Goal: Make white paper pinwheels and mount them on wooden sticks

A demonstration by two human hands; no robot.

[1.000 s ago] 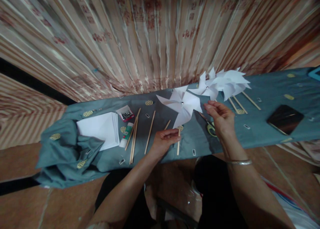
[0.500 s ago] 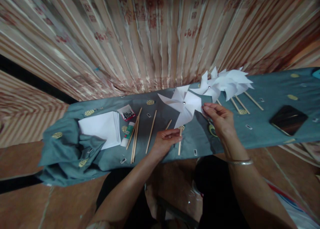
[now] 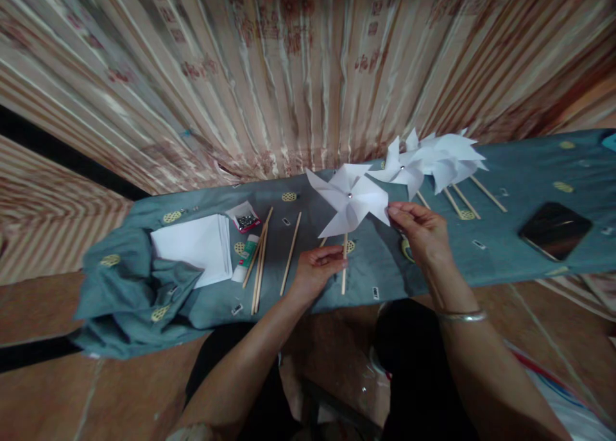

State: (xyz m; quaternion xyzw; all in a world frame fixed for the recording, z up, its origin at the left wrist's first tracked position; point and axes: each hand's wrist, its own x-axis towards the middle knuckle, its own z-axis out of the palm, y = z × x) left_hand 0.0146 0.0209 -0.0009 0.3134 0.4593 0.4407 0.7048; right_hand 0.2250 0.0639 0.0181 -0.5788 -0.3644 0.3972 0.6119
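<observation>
A white paper pinwheel with a silver pin at its centre stands in front of me, over the cloth. My left hand is closed on its wooden stick, just below the blades. At the pinwheel's right side, my right hand pinches the edge of one blade between thumb and fingers. Partly hidden behind that hand lie scissors with a yellow-green handle. A loose stick rests to the left of my left hand, and the tip of another shows behind the hand.
Several finished pinwheels lie overlapped at the back right, near a dark phone. To the left are a paper stack, a small box of pins, a glue stick and more sticks. A curtain hangs behind the cloth-covered table.
The pinwheel's blades have turned a little, and its centre has shifted slightly left and up. Both hands keep their hold, with only small movements.
</observation>
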